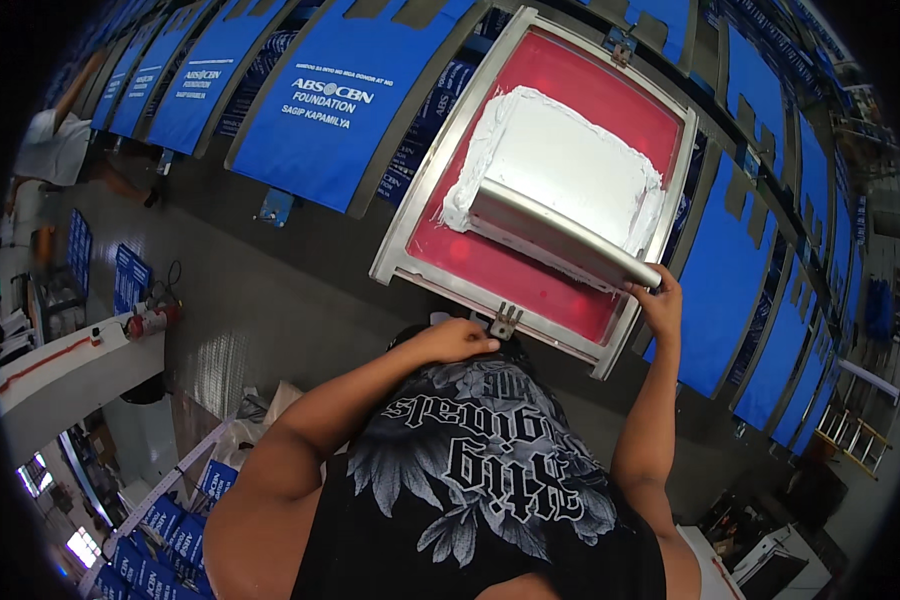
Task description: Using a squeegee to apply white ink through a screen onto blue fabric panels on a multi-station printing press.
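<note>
Gripping the near end of a long metal squeegee (pixel 560 235) with right-hand fingers (pixel 660 300); left-hand fingers (pixel 460 340) curled at the near edge of the aluminium-framed red mesh screen (pixel 570 290), thick white ink (pixel 570 160) spread across it, over blue fabric panels (pixel 320 110).

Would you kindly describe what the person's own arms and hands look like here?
Both arms are bare from shoulder to wrist. The left hand and right hand wear no gloves; no rings, watch or bands show. The person wears a black sleeveless shirt with a grey-white leaf and lettering print.
</note>
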Demonstrator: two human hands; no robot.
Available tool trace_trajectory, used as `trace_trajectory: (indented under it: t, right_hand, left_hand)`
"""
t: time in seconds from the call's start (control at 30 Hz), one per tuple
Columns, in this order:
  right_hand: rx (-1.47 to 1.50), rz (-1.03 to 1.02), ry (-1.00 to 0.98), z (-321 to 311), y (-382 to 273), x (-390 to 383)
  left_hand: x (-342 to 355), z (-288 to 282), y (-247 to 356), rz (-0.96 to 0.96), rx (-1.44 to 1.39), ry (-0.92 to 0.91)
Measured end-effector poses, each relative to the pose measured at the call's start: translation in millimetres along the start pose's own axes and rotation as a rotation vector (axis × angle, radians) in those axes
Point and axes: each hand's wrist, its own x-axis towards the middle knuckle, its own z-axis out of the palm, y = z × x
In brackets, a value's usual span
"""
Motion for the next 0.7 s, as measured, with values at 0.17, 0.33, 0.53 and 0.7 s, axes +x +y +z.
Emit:
trace_trajectory:
  t: [0.17,0.33,0.53,0.7]
  right_hand:
    - [-0.243,-0.134,0.045,-5,-3,-2]
    - [-0.237,-0.031,-0.005,1,-15,-2]
    - [-0.625,-0.093,0.082,12,-23,-22]
    - [-0.723,-0.179,0.121,29,-33,-40]
  left_hand:
    - [24,28,-15,-0.124,-0.575,0.008]
    - [25,23,-17,-0.153,-0.602,-0.023]
    - [-16,-61,52,0.433,0.398,0.329]
    - [19,-142,89,0.578,0.821,0.809]
